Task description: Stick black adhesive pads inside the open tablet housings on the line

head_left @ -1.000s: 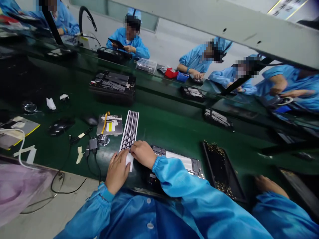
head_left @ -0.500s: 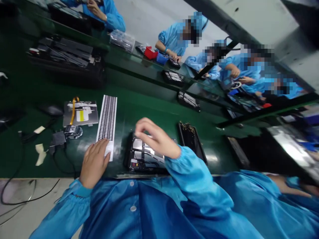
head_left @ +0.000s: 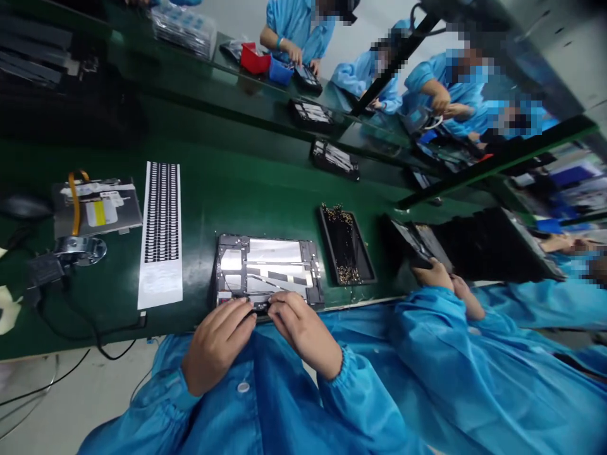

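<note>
An opened tablet [head_left: 272,253], with a black frame and silver inner plates, lies near the table's front edge. My left hand [head_left: 220,338] holds the near left edge of the tablet with its fingers together. At the middle of that same edge, my right hand [head_left: 301,325] is closed in a pinch; whatever is between its fingertips is hidden. To the left lies a white sheet [head_left: 161,284] carrying rows of small black stickers, untouched by either hand.
A black tray [head_left: 348,249] of small gold-coloured parts stands right of the tablet. Left are a metal panel [head_left: 118,205] with an orange ribbon, a tape roll [head_left: 80,249] and black cables [head_left: 102,335]. A co-worker's hand [head_left: 434,275] holds a dark device at the right.
My right hand left the sticker sheet, rose over the tablet and came down to its near edge. My left hand let go of the sheet and moved right to the tablet. The view swung right.
</note>
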{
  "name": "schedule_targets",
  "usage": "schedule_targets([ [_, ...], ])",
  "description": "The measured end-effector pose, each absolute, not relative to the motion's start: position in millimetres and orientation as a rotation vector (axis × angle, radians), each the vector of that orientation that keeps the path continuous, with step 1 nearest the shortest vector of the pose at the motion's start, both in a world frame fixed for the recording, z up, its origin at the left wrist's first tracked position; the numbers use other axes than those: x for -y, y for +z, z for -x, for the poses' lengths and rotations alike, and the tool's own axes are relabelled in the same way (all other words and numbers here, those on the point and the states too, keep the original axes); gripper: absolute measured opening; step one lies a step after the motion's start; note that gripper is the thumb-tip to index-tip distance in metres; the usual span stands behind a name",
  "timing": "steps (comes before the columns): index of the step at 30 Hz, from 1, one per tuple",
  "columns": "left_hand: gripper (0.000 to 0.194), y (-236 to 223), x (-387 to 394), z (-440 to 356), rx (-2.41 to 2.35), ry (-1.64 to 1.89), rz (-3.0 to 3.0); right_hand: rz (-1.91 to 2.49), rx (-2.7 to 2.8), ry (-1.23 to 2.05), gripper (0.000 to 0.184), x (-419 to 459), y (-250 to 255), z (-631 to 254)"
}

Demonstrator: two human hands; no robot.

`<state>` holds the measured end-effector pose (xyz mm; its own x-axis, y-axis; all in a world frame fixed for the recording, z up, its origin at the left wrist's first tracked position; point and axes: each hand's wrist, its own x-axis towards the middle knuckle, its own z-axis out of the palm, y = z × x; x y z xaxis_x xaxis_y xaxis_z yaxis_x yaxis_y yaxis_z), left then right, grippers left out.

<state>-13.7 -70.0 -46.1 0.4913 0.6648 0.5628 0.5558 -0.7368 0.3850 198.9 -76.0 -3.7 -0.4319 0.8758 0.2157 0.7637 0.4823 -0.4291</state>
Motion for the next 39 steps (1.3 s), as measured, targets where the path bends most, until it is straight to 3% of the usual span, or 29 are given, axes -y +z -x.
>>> schedule_targets([
  [25, 0.030, -57, 62, 15, -0.997, 1.056, -2.674, 1.453, 2.566, 0.256, 0.017, 65, 2, -188],
  [34, 0.029, -57, 59, 15, -0.987, 1.051, -2.786, 1.472, 2.605, 0.275, 0.013, 63, 6, -186],
  [39, 0.028, -56, 61, 13, -1.022, 1.032, -2.796, 1.405, 2.349, 0.438, 0.013, 69, 1, -198],
])
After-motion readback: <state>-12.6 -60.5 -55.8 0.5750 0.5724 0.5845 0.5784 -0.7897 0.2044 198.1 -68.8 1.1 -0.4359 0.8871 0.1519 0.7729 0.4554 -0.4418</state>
